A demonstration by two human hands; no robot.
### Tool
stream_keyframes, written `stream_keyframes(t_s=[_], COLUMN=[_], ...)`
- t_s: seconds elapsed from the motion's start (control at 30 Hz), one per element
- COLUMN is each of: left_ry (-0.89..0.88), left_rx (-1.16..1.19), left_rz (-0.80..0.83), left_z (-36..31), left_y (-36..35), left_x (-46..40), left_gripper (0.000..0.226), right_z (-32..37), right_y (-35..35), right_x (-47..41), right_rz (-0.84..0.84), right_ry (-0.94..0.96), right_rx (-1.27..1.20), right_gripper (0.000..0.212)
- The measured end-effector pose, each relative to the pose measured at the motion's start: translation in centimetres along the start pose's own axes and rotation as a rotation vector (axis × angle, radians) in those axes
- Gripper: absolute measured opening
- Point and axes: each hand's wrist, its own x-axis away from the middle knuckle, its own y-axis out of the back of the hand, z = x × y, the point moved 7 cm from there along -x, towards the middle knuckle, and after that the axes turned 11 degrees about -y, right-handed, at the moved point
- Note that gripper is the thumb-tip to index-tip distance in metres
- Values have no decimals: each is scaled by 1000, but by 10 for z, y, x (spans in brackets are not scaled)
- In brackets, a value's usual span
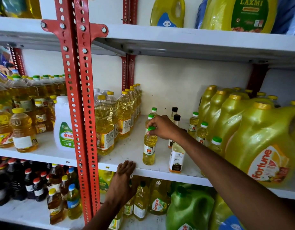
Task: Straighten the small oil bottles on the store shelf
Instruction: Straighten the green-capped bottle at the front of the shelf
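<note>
The small oil bottle [149, 146] in hand stands upright near the front edge of the middle shelf [126, 151], at the head of a short row of green-capped bottles. The right hand [161, 127] grasps it by the green cap, fingertips pinched around the top. The left hand [126, 168] lies flat and released on the shelf's front lip, below and to the left of the right hand, bracing there rather than holding anything.

The bottle is tall and narrow and held only at the top, so a sideways push would likely tip it rather than slide it; so close to the edge, it could fall off. The right forearm crosses low over the shelf, and a careless sweep could probably knock the white-labelled bottle [176, 156] standing just under the wrist.

Behind the hand two more green-capped bottles [152, 113] line up toward the wall, with two black-capped bottles [175, 116] just beyond. To the hand's right a second row of small bottles [201, 131] stands close against the big yellow jugs [259, 146], which leave little room. To its left, well apart across bare shelf, stand the tall yellow-capped bottles [108, 123].
</note>
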Motion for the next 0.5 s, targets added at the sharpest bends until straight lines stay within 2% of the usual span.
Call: stream_keyframes(t_s=[0.5], left_ry=[19], left_rx=[-15], left_rz=[28], left_z=[-1], left_y=[1], left_x=[0], left_gripper=[61], right_z=[9], right_y=[0], right_x=[14], right_rz=[-16], right_ry=[-4], right_rx=[16], right_gripper=[37])
